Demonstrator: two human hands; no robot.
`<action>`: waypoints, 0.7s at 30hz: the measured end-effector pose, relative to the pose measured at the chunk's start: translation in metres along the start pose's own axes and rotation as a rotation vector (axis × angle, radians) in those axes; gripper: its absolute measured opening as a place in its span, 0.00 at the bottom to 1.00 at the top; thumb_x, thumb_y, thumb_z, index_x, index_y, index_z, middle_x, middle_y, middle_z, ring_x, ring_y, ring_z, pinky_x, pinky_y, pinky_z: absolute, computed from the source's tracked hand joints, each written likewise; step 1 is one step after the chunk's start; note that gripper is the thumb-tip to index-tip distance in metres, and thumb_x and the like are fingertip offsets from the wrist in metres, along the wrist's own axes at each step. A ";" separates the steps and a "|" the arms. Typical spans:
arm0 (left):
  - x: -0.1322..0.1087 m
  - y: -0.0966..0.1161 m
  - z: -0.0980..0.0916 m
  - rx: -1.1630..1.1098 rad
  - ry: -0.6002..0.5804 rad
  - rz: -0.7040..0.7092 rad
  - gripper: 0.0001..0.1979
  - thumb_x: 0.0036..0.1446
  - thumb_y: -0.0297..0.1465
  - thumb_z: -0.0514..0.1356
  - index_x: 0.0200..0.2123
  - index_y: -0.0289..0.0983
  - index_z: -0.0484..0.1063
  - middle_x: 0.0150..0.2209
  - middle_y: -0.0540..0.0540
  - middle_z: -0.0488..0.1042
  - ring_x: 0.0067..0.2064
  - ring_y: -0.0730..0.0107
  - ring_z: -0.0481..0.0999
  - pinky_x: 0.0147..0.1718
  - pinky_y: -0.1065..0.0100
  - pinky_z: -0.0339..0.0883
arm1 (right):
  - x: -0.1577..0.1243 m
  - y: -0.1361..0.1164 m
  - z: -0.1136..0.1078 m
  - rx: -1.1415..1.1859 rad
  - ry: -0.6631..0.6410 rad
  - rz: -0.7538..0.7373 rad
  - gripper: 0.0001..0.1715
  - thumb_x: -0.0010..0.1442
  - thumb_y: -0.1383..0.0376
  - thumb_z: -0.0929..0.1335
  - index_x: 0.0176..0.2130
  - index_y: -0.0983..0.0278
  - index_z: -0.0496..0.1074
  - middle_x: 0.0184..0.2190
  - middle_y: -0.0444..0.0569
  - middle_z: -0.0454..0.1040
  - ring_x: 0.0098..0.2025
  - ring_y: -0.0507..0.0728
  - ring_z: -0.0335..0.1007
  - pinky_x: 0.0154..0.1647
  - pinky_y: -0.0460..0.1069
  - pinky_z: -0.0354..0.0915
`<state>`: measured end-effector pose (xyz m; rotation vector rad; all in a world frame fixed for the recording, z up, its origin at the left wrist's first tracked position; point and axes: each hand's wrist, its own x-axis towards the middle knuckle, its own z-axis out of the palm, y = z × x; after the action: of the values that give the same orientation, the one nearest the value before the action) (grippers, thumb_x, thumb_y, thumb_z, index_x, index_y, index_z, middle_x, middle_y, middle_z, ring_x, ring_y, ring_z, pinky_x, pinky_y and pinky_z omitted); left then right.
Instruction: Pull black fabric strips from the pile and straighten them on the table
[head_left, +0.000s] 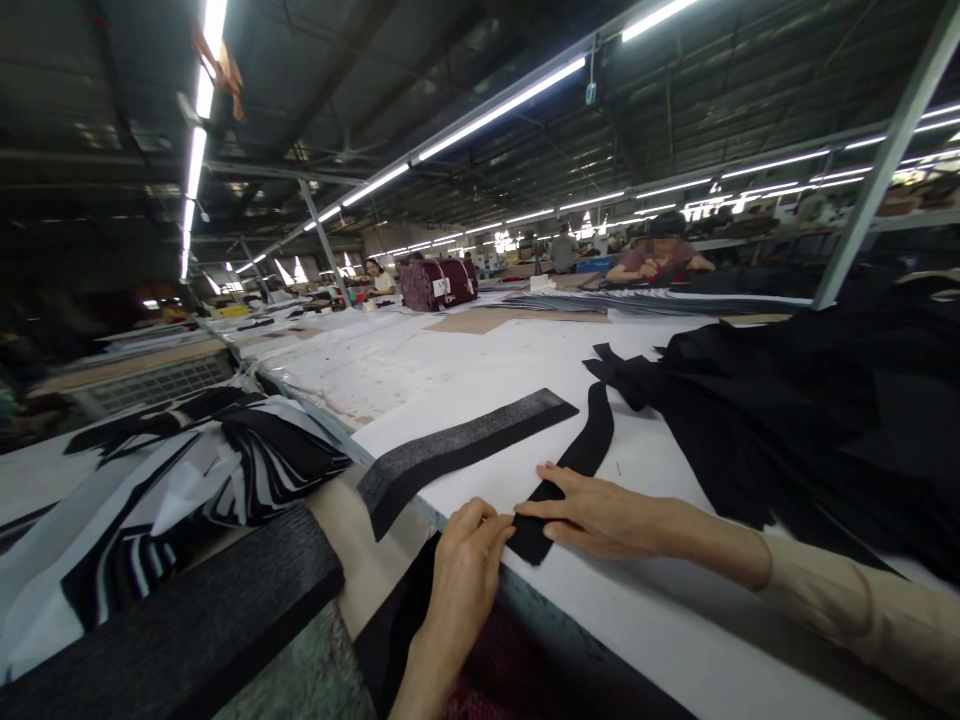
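Head view, looking forward and down over a large workroom. At the lower centre of the frame, a black fabric strip (591,438) lies on a white-covered surface (405,385), running from the near edge up and slightly right to a curved far end. The right hand (600,515), in a pale sleeve (847,610), enters from the right and rests over the strip, its grip spread, with fingers laid across the cloth. The left hand (469,555) comes up from the bottom edge of the frame; its fingertips are bunched together at the strip's left edge (whether they pinch the cloth, I cannot tell).

Just left of centre lies a second strip (465,440), grey along its upper part and black below, its left end hanging past the surface's edge. A heap of black fabric (825,390) fills the right side. At the lower left are layered black-and-white pieces (281,450) and a wide dark band (187,610). Farther back, a maroon bundle (439,285) sits near upper centre, and a person (667,260) is at upper right.
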<state>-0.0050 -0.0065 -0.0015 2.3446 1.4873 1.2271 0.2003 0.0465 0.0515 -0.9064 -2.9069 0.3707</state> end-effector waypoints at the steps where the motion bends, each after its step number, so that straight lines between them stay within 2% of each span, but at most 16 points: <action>1: -0.001 0.000 -0.003 -0.086 -0.003 -0.042 0.11 0.61 0.28 0.50 0.36 0.38 0.73 0.31 0.47 0.69 0.34 0.69 0.69 0.35 0.68 0.63 | 0.000 -0.001 0.000 0.003 -0.005 0.004 0.25 0.64 0.61 0.58 0.60 0.57 0.58 0.61 0.58 0.51 0.62 0.69 0.44 0.58 0.62 0.49; 4: -0.003 0.000 -0.011 -0.236 0.026 -0.142 0.11 0.61 0.29 0.50 0.34 0.38 0.72 0.32 0.48 0.70 0.36 0.70 0.70 0.36 0.69 0.63 | 0.001 -0.002 0.000 0.021 -0.016 0.020 0.25 0.64 0.61 0.58 0.60 0.56 0.57 0.61 0.58 0.50 0.63 0.69 0.43 0.58 0.62 0.48; 9: 0.001 0.006 -0.007 -0.140 0.031 -0.172 0.04 0.56 0.28 0.54 0.32 0.37 0.69 0.28 0.49 0.67 0.30 0.71 0.68 0.31 0.69 0.62 | -0.001 -0.002 0.000 0.026 -0.007 0.030 0.25 0.64 0.61 0.57 0.60 0.56 0.57 0.61 0.58 0.50 0.63 0.69 0.43 0.59 0.61 0.49; 12: 0.001 0.007 -0.001 -0.083 0.032 -0.134 0.08 0.57 0.25 0.52 0.28 0.37 0.68 0.29 0.48 0.66 0.32 0.69 0.68 0.32 0.68 0.62 | -0.001 -0.003 -0.001 0.027 -0.008 0.020 0.25 0.64 0.62 0.58 0.60 0.56 0.57 0.61 0.59 0.50 0.63 0.69 0.42 0.59 0.62 0.47; 15: -0.003 0.005 0.005 -0.033 0.070 -0.079 0.10 0.59 0.25 0.49 0.29 0.36 0.68 0.30 0.47 0.66 0.34 0.68 0.67 0.36 0.66 0.62 | 0.000 -0.006 -0.005 0.017 -0.041 0.006 0.25 0.64 0.62 0.57 0.60 0.58 0.56 0.61 0.60 0.50 0.63 0.70 0.41 0.59 0.63 0.46; 19: -0.008 0.001 0.006 0.031 0.079 -0.006 0.12 0.61 0.26 0.47 0.31 0.36 0.69 0.29 0.46 0.66 0.34 0.66 0.66 0.37 0.64 0.61 | 0.005 -0.012 -0.010 -0.018 -0.171 0.040 0.27 0.65 0.56 0.56 0.61 0.56 0.53 0.60 0.62 0.50 0.62 0.75 0.39 0.55 0.70 0.46; 21: -0.008 -0.001 0.000 -0.033 0.040 -0.004 0.13 0.61 0.27 0.47 0.31 0.37 0.70 0.30 0.46 0.67 0.35 0.67 0.67 0.37 0.65 0.62 | 0.008 -0.014 -0.011 -0.018 -0.226 0.069 0.29 0.64 0.52 0.56 0.62 0.55 0.52 0.60 0.64 0.48 0.62 0.78 0.37 0.53 0.73 0.45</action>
<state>-0.0073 -0.0127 -0.0069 2.3091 1.4707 1.2942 0.1878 0.0422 0.0658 -1.0328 -3.0920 0.4830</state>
